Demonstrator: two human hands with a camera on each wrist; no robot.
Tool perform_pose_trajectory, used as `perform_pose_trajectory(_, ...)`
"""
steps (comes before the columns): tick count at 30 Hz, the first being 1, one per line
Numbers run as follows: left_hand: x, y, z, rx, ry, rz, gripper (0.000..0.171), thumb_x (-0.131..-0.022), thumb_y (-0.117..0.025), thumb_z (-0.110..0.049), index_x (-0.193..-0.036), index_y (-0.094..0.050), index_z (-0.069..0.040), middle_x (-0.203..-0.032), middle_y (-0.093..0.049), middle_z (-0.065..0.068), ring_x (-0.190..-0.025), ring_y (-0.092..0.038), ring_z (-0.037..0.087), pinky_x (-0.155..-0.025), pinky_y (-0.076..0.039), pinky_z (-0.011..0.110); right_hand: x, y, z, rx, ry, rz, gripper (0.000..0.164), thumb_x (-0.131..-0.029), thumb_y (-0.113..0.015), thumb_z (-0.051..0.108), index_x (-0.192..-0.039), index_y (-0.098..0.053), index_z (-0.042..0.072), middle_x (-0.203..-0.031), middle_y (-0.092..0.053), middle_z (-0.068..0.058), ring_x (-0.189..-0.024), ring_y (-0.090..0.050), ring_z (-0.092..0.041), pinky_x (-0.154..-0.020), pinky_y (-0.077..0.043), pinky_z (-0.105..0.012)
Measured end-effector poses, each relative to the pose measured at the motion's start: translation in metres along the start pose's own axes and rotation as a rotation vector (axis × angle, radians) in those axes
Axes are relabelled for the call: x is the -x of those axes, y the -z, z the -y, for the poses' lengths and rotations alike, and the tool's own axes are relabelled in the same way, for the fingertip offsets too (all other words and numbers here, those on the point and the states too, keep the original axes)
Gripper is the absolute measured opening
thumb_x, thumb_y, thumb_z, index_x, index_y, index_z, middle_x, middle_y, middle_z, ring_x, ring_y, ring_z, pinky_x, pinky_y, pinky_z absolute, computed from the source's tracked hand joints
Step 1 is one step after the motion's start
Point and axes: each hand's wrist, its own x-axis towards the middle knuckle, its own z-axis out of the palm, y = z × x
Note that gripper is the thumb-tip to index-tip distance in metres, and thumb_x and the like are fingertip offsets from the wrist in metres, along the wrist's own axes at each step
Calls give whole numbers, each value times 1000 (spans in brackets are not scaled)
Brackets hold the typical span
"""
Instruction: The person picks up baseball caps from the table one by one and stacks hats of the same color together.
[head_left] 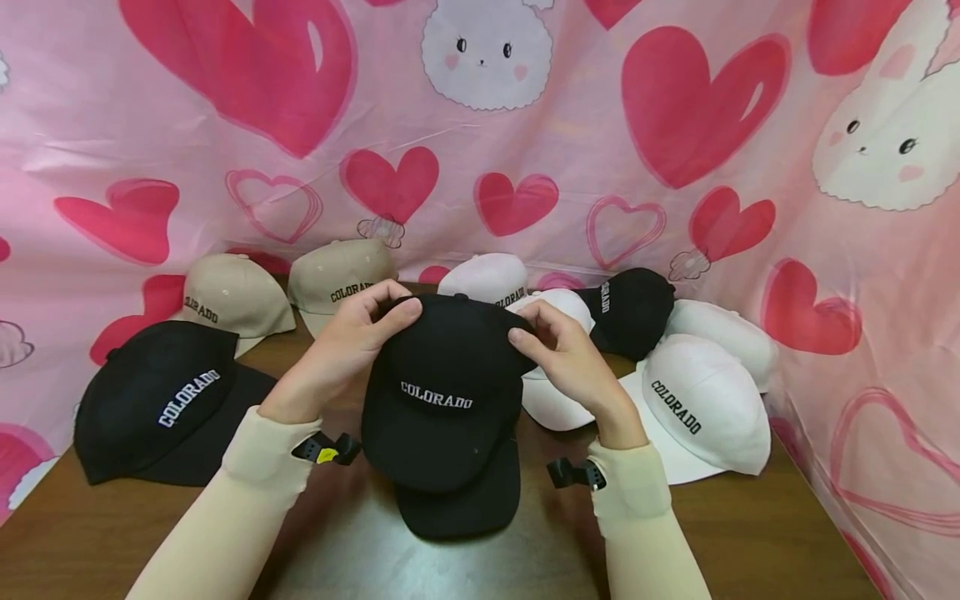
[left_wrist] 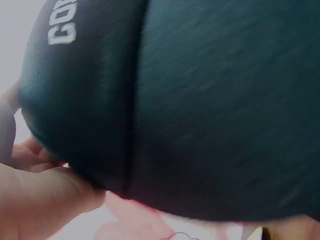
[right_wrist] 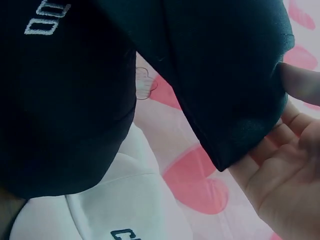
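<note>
A black baseball cap (head_left: 438, 350) with white COLORADO lettering is held up in the middle of the head view, its brim toward me. My left hand (head_left: 341, 350) pinches the crown's upper left side, thumb in front. On the other side, my right hand (head_left: 573, 362) grips the cap's back right edge, which the right wrist view shows as a black flap (right_wrist: 235, 85) between thumb and fingers. Below the held cap, a second black brim (head_left: 465, 508) sticks out over the table; the rest of it is hidden. Black fabric (left_wrist: 210, 110) fills most of the left wrist view.
Other COLORADO caps line the brown table (head_left: 757, 533): a black cap (head_left: 150, 408) at left, two beige caps (head_left: 232, 292) behind it, several white caps (head_left: 708, 408) and a black cap (head_left: 637, 312) at right. A pink heart-printed cloth (head_left: 525, 142) hangs behind.
</note>
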Motion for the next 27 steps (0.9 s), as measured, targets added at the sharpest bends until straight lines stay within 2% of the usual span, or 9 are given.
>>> perform_pose_trajectory(5, 0, 4, 1, -91, 46, 69, 24, -106, -68, -32, -109, -62, -9, -94, -60, 12, -89, -61, 28, -77, -52, 32, 0, 1, -5, -14, -20, 20, 9, -106, -62, 6, -111, -58, 0, -92, -62, -9, -87, -64, -21, -83, -53, -28)
perform_pose_trajectory(9, 0, 6, -1, -116, 79, 143, 24, -106, -68, -33, -113, -65, -10, -102, -61, 13, -96, -61, 30, -82, -52, 34, 0, 4, -8, -10, -35, 49, 7, -107, -61, 7, -109, -59, 1, -89, -62, -9, -87, -64, -22, -82, -52, -29)
perform_pose_trajectory(14, 1, 6, -1, -116, 113, 243, 23, -107, -66, -32, -119, -68, -12, -112, -65, 13, -108, -63, 31, -90, -55, 37, 0, 6, -9, -20, -68, 104, 9, -108, -59, 8, -113, -61, 1, -92, -64, -10, -88, -65, -22, -83, -52, -30)
perform_pose_trajectory(20, 2, 6, 3, -117, 108, 376, 24, -108, -64, -29, -125, -69, -12, -115, -71, 11, -112, -66, 28, -96, -55, 36, 1, 10, -14, -23, -87, 175, 9, -108, -58, 9, -114, -61, 2, -96, -65, -9, -93, -66, -23, -89, -53, -32)
perform_pose_trajectory(27, 2, 12, 8, -95, 135, 550, 37, -110, -61, -30, -142, -65, -12, -130, -71, 9, -120, -66, 29, -105, -54, 37, 2, 14, -17, -15, -114, 280, 10, -109, -57, 11, -114, -61, 3, -97, -67, -10, -93, -67, -25, -89, -53, -33)
